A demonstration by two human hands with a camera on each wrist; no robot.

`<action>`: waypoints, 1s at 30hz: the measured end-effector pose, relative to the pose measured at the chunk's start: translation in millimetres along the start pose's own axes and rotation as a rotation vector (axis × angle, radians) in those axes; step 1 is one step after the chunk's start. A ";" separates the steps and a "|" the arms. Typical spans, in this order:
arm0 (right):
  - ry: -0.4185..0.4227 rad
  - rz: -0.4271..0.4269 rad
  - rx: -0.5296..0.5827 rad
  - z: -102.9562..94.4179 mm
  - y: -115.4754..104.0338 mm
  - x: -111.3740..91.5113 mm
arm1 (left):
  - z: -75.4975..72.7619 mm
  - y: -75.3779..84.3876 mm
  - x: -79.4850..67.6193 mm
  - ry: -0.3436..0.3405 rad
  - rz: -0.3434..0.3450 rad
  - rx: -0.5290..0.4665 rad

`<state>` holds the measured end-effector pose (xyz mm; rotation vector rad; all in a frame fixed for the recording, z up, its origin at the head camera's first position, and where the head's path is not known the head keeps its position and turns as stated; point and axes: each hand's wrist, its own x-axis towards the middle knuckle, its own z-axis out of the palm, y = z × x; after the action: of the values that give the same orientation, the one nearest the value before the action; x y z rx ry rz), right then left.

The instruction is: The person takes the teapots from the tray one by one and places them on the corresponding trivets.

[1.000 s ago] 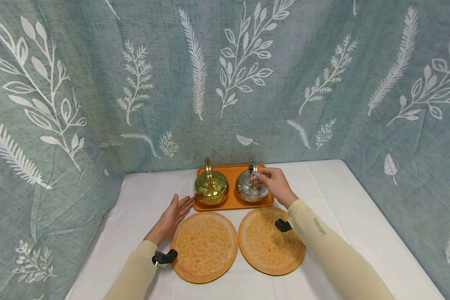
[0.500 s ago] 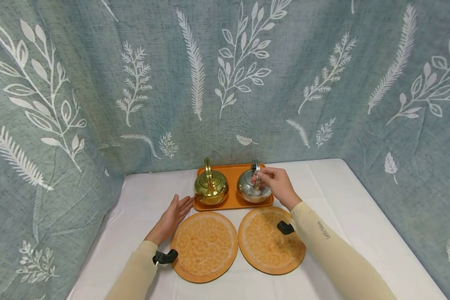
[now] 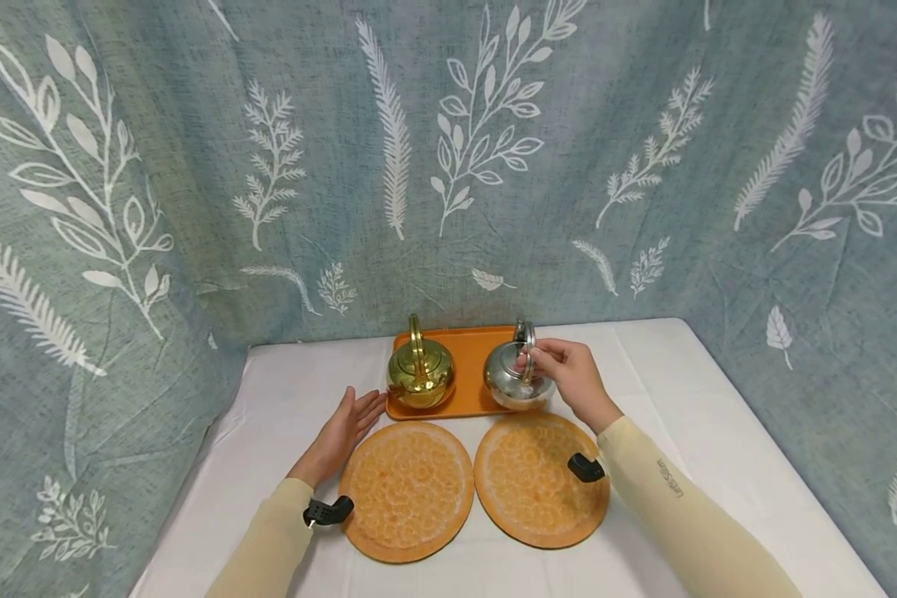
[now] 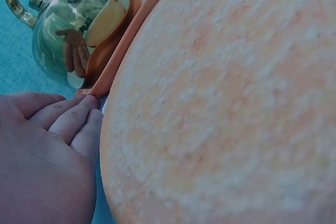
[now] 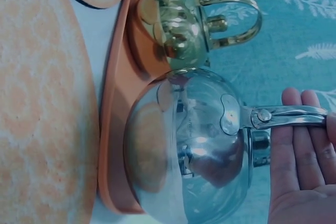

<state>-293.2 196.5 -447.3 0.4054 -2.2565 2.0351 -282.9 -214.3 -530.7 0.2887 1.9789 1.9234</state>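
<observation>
My right hand (image 3: 571, 378) grips the handle of a silver teapot (image 3: 510, 390) over the right end of an orange tray (image 3: 467, 403). In the right wrist view, fingers curl under the silver handle (image 5: 289, 116). Whether the silver teapot's base touches the tray is hard to tell. A gold teapot (image 3: 419, 386) stands upright on the tray's left half, its handle up. Beside the tray's left front corner lies my left hand (image 3: 341, 432), fingers straight, fingertips at the rim. The left wrist view shows those fingers (image 4: 71, 116) near the gold teapot (image 4: 79, 24).
Two round orange-patterned placemats, a left one (image 3: 407, 494) and a right one (image 3: 541, 490), lie on the white tablecloth (image 3: 269, 399) in front of the tray. Behind and at both sides hangs a blue-green curtain (image 3: 448, 166) with white leaves.
The silver teapot has moved right along the tray with my right hand on its handle, away from the gold teapot. My left hand and the gold teapot have kept their places.
</observation>
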 end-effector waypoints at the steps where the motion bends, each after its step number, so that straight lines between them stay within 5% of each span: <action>1: -0.003 -0.003 0.001 -1.0 -0.5 -2.2 | 0.0 -0.4 -0.1 -0.002 0.001 -0.001; 30: -0.039 -0.018 -0.050 -8.5 -19.9 -41.1 | -5.3 -6.2 -1.4 -0.013 0.024 -0.007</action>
<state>-249.8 209.1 -436.6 0.4634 -2.3122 1.9744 -283.0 -220.0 -536.7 0.3241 1.9688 1.9377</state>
